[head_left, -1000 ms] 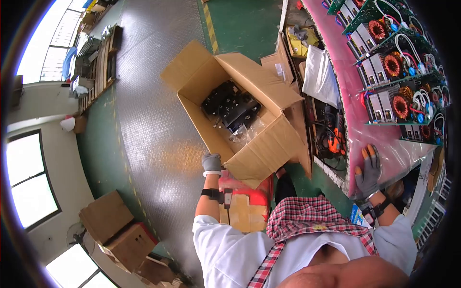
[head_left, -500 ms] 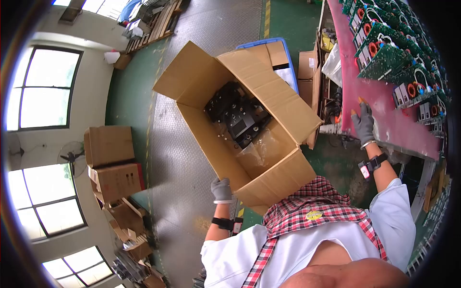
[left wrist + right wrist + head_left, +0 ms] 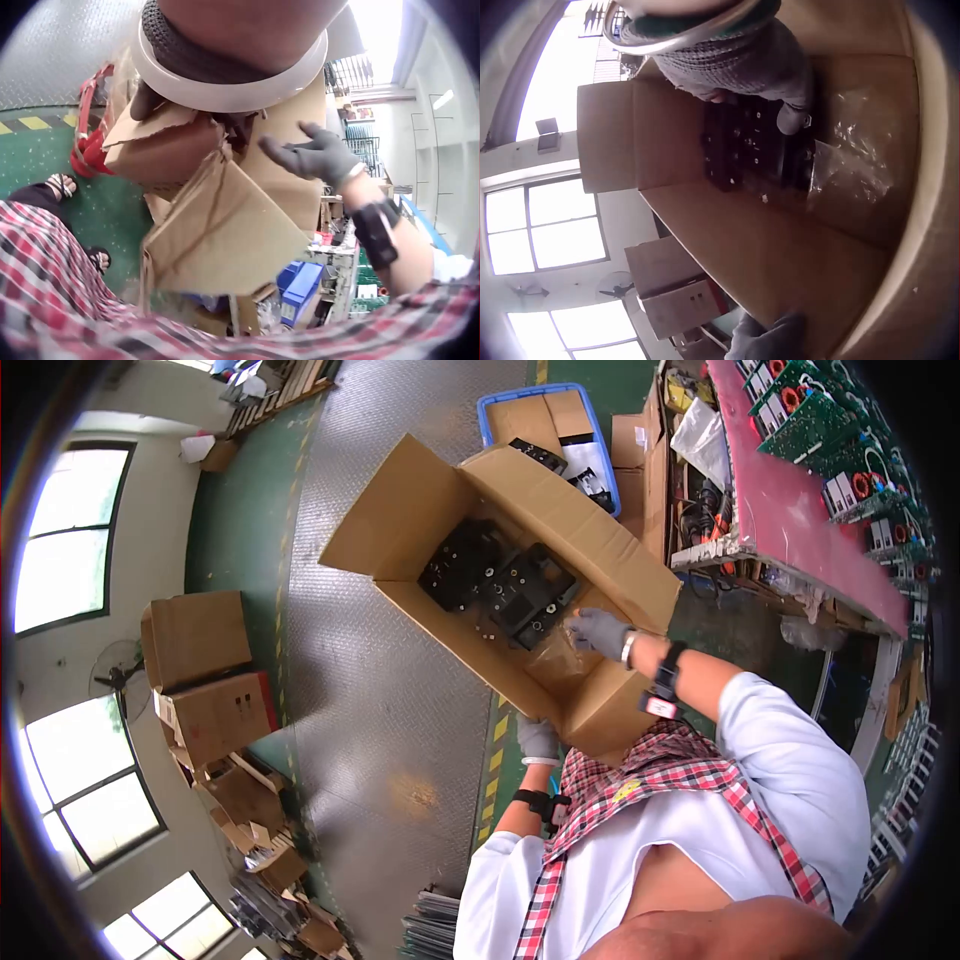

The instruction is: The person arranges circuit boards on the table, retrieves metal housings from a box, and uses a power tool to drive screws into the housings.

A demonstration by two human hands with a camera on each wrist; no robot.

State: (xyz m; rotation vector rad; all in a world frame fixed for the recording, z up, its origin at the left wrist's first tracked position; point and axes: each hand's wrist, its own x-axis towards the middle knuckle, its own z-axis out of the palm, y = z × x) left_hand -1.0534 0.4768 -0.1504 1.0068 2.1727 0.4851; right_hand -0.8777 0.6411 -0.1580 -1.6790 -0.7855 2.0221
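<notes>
An open cardboard box [image 3: 480, 665] is held tilted in front of the apron. My gloved left hand [image 3: 538, 740] grips its near left edge, and the right wrist view shows that hand's fingers [image 3: 769, 337] over the rim. Inside lie black plastic parts [image 3: 530, 595] with small metal fittings, beside a clear plastic bag [image 3: 558, 660]. My gloved right hand [image 3: 600, 632] reaches over the box toward these parts, holding nothing. Its fingers look loosely extended in the left wrist view, and the right wrist view puts a fingertip [image 3: 791, 120] right at the black parts.
To the right stands a workbench with a pink top [image 3: 775, 510] bearing several green circuit boards [image 3: 815, 435]. Behind the box is a blue bin [image 3: 485, 422] with cardboard and black parts. Other cardboard boxes [image 3: 215, 715] stand along the wall at left.
My right hand has left the pink bench top and come over the box. The left hand has moved right and nearer my body, with the box lifted and turned. More of the blue bin shows.
</notes>
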